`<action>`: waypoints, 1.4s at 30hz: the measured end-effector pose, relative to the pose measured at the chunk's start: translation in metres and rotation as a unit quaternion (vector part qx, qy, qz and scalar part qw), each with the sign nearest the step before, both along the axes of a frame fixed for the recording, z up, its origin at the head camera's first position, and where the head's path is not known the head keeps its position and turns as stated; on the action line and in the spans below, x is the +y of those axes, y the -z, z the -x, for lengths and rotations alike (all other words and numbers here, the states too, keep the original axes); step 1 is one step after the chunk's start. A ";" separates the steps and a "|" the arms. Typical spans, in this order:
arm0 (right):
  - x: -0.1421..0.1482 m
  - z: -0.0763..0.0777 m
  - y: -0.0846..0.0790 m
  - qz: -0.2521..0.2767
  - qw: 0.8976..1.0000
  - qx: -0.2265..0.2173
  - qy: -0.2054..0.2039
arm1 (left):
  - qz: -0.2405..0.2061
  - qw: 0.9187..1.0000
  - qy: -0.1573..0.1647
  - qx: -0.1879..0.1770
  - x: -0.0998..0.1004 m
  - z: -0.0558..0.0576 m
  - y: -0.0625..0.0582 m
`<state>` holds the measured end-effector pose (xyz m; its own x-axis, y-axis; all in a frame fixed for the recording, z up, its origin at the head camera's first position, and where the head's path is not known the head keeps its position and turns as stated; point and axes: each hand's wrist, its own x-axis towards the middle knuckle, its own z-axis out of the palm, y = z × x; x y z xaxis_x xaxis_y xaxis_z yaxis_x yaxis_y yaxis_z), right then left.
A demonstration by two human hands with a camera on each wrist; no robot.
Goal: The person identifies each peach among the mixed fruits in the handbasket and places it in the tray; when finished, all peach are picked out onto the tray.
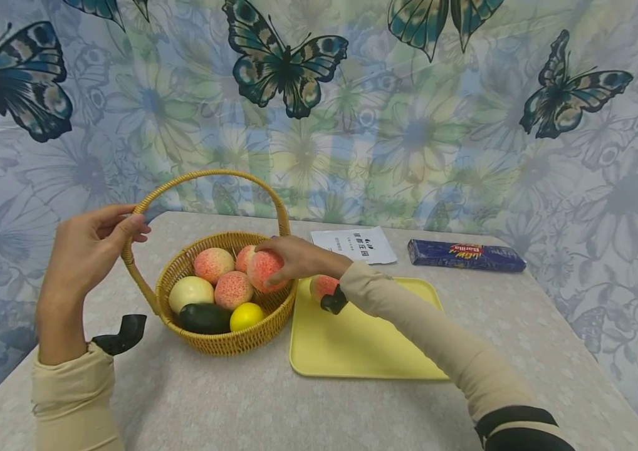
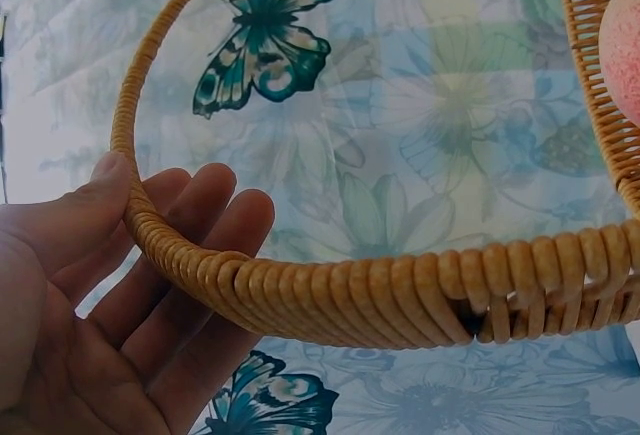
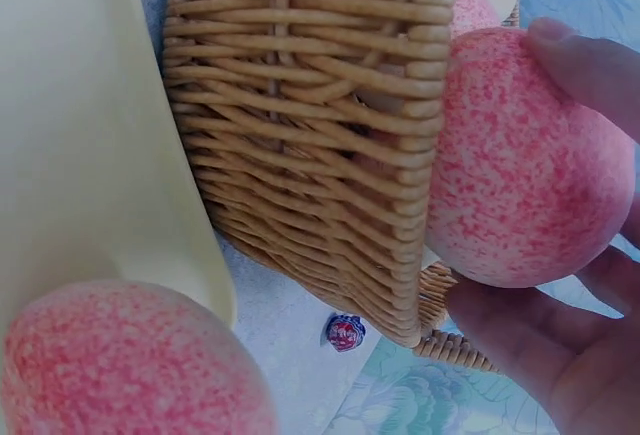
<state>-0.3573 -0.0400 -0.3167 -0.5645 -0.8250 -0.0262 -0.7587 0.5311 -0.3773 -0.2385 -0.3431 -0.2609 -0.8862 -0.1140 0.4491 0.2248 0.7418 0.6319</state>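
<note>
My left hand (image 1: 84, 250) holds the side of the wicker basket's handle (image 1: 203, 175), thumb on one side and fingers behind it in the left wrist view. With my right hand (image 1: 304, 257) I grip a pink peach (image 1: 264, 270) at the right rim of the basket (image 1: 223, 346). Inside the basket lie more peaches (image 1: 214, 265), a pale round fruit (image 1: 191, 294), a dark green oblong vegetable (image 1: 204, 319) and a yellow fruit (image 1: 247, 316). Another peach (image 1: 321, 286) sits on the yellow tray (image 1: 364, 354), partly covered by the black wrist mount.
Right of the basket, the tray lies beneath my right forearm. Behind it are a printed white sheet (image 1: 372, 244) and a blue Barilla box (image 1: 465, 255). A small shiny wrapped thing (image 3: 345, 332) lies near the basket in the right wrist view. A butterfly-patterned curtain (image 1: 324, 156) hangs behind the table.
</note>
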 end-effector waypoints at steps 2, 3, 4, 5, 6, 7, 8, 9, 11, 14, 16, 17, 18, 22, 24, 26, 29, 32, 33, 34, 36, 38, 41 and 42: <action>0.002 0.000 0.000 0.013 1.000 -0.007 -0.003 | 0.000 1.000 -0.001 -0.001 0.000 0.000 0.000; 0.003 -0.001 0.000 0.019 1.000 -0.013 -0.005 | 0.000 1.000 -0.001 -0.002 0.000 0.000 0.000; 0.004 -0.001 0.000 0.026 0.999 -0.019 -0.006 | 0.000 1.000 0.000 -0.002 -0.001 0.000 0.000; 0.005 -0.001 -0.001 0.031 0.999 -0.027 -0.006 | 0.000 1.000 0.000 -0.002 -0.001 0.000 0.000; 0.006 -0.002 -0.001 0.036 0.999 -0.033 -0.006 | 0.000 1.000 0.002 0.000 -0.001 0.000 0.000; 0.008 -0.003 -0.002 0.042 0.998 -0.042 -0.005 | -0.001 1.000 0.003 0.002 -0.001 0.001 0.000; 0.009 -0.004 -0.002 0.046 0.998 -0.049 -0.004 | -0.001 1.000 0.004 0.004 -0.001 0.001 0.000; 0.010 -0.005 -0.003 0.052 0.997 -0.057 -0.001 | -0.001 1.000 0.006 0.006 -0.001 0.001 0.000; 0.012 -0.006 -0.003 0.063 0.995 -0.073 0.007 | -0.001 1.000 0.009 0.009 -0.002 0.002 0.000; 0.015 -0.007 -0.001 0.076 0.993 -0.090 0.022 | -0.002 1.000 0.009 0.011 -0.002 0.002 0.000; 0.018 -0.008 -0.001 0.085 0.991 -0.096 0.030 | -0.002 1.000 0.008 0.010 -0.002 0.002 0.001; 0.019 -0.008 -0.001 0.088 0.991 -0.097 0.032 | -0.003 1.000 0.008 0.010 -0.002 0.002 0.001; 0.020 -0.009 -0.001 0.090 0.991 -0.096 0.034 | -0.004 1.000 0.009 0.010 -0.002 0.002 0.001; 0.026 -0.010 -0.003 0.105 0.989 -0.097 0.035 | -0.006 1.000 0.010 0.012 -0.003 0.003 0.001; 0.029 -0.009 -0.002 0.115 0.988 -0.100 0.034 | -0.008 1.000 0.010 0.012 -0.003 0.003 0.001; 0.033 -0.009 -0.001 0.128 0.986 -0.106 0.035 | -0.010 1.000 0.011 0.011 -0.004 0.004 0.002; 0.039 -0.008 0.001 0.146 0.981 -0.120 0.033 | -0.011 1.000 0.011 0.010 -0.004 0.003 0.002; 0.045 -0.009 0.001 0.156 0.979 -0.129 0.031 | -0.010 1.000 0.010 0.008 -0.004 0.003 0.002; 0.047 -0.009 0.001 0.159 0.978 -0.130 0.030 | -0.011 1.000 0.010 0.007 -0.004 0.002 0.002; 0.049 -0.010 0.001 0.161 0.978 -0.129 0.031 | -0.011 1.000 0.009 0.006 -0.004 0.002 0.002; 0.053 -0.010 0.002 0.165 0.978 -0.124 0.036 | -0.012 1.000 0.010 0.007 -0.003 0.002 0.002; 0.057 -0.009 0.003 0.173 0.976 -0.124 0.042 | -0.012 1.000 0.010 0.008 -0.003 0.003 0.002; 0.063 -0.009 0.004 0.189 0.972 -0.130 0.052 | -0.013 1.000 0.011 0.011 -0.003 0.003 0.002; 0.064 -0.009 0.004 0.193 0.970 -0.134 0.055 | -0.013 1.000 0.011 0.012 -0.003 0.003 0.002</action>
